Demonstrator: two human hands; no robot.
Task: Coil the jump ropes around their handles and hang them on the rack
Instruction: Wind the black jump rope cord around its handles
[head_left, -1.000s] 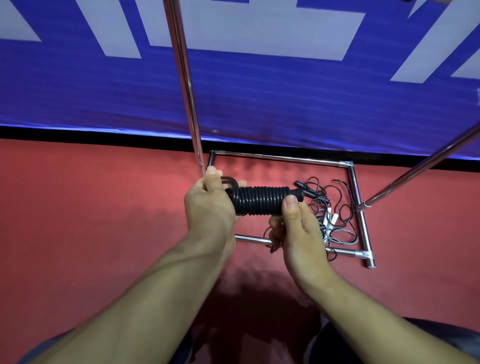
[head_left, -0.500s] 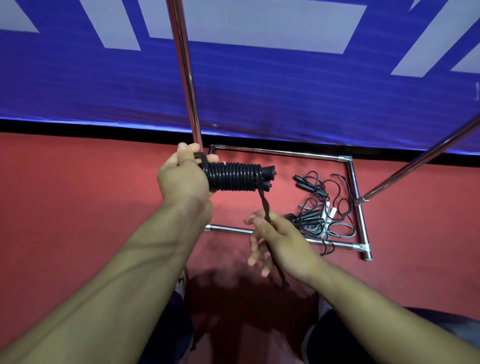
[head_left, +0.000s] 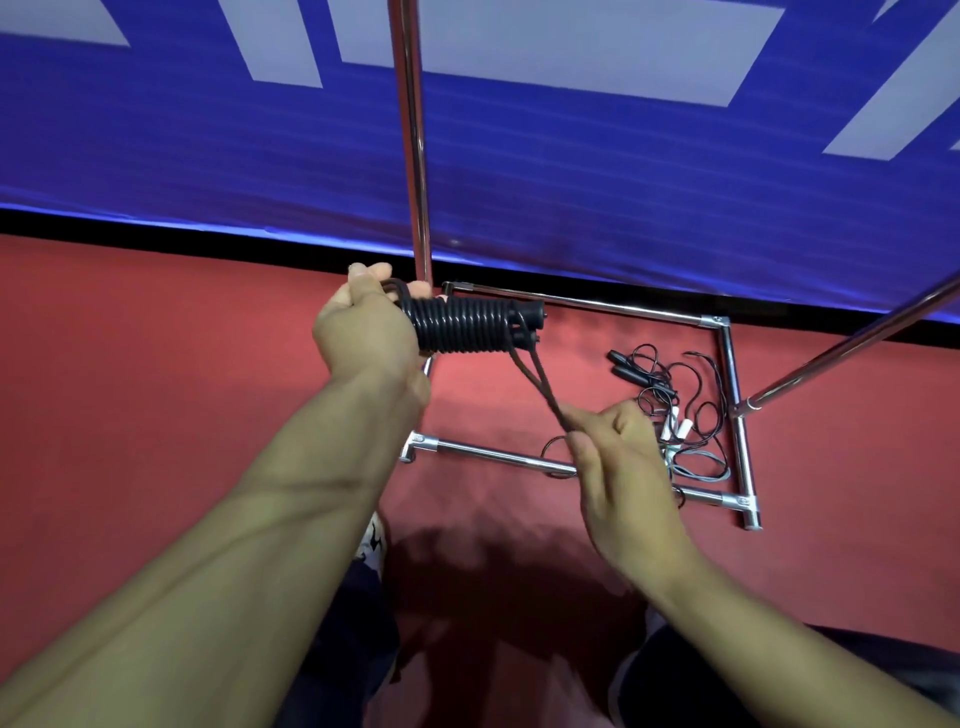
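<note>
Left hand (head_left: 371, 332) grips one end of the coiled jump rope (head_left: 467, 326), held above the red floor (head_left: 156, 364) in front of the rack (head_left: 732, 384). The bundle lies level, long axis running left to right, its handle tips (head_left: 532, 319) pointing right. A loose loop of cord (head_left: 540, 384) slants down and right to the right hand (head_left: 621, 457), which pinches it between thumb and fingers. More ropes (head_left: 670, 415) lie tangled on the floor inside the rack's base frame.
</note>
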